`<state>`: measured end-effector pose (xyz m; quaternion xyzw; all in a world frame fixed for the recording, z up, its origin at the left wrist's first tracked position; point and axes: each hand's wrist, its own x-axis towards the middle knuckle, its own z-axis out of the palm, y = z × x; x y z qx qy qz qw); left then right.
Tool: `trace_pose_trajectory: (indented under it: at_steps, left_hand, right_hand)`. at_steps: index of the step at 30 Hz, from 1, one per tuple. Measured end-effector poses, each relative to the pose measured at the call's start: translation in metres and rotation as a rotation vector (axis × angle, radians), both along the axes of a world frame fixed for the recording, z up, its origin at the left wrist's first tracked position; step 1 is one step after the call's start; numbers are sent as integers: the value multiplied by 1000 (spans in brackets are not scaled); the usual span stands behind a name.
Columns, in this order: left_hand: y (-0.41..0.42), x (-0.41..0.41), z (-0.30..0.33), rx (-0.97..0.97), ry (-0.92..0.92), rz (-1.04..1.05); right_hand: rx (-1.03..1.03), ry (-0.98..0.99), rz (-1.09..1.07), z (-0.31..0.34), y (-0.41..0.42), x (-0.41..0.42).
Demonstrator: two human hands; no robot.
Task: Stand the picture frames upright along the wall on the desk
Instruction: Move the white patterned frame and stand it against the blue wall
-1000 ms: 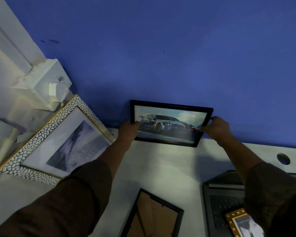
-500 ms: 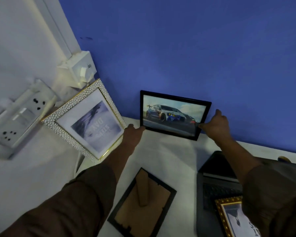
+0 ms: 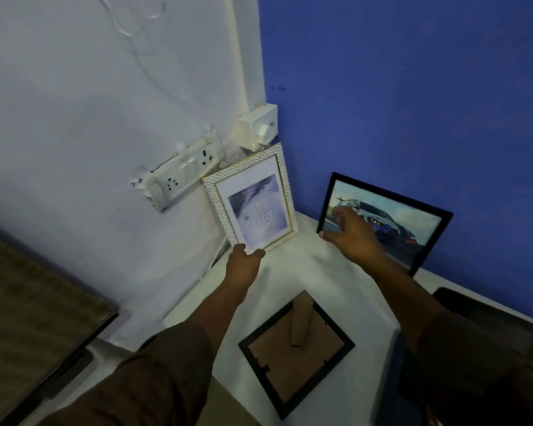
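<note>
Left hand: my left hand (image 3: 243, 265) is closed on the bottom edge of the white pebbled frame (image 3: 250, 196), thumb on the front of the border, the other fingers hidden behind it.
Right hand: my right hand (image 3: 350, 233) is loosely spread, fingers curled, in front of the left end of the black car-photo frame (image 3: 385, 218); motion blur keeps me from telling whether the fingertips touch it or grip it.
White pebbled frame: just above my left hand, upright in the corner where the white wall (image 3: 74, 118) meets the blue wall (image 3: 413, 87), tilted a little, with a pale bluish print inside.
Car-photo frame: behind my right hand, standing on its long edge on the white desk (image 3: 290, 272) and leaning back against the blue wall.
Face-down frame: a black frame with brown backing (image 3: 296, 348) lies flat on the desk between my two forearms, nearer to me than both hands, its easel stand showing.
Sockets: a white socket strip (image 3: 179, 173) and a switch box (image 3: 257, 126) sit on the wall above and left of my left hand.
Laptop: a dark laptop (image 3: 490, 312) lies right of my right forearm.
Sleeves: both arms wear brown sleeves (image 3: 154, 379).
</note>
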<state>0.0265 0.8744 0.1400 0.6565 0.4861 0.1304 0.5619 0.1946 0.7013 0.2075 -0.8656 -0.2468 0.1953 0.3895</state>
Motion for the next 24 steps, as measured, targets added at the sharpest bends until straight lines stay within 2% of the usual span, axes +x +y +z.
trace_pose_trajectory:
  at_steps: [4, 14, 16, 21, 24]
  left_hand:
    - [21, -18, -3, -36, -11, 79]
    - [89, -7, -43, -55, 37, 123]
    - [105, 2, -51, -43, 41, 96]
    - [140, 24, -61, 80, 32, 12]
    - [153, 34, -62, 202, 53, -92]
  right_hand:
    - [17, 63, 93, -3, 31, -8]
    - [-46, 26, 154, -25, 115, 12]
    - [-41, -93, 172, -20, 138, 23]
    - [3, -560, 304, 3, 201, 54]
    - [-127, -744, 436, 5, 227, 64]
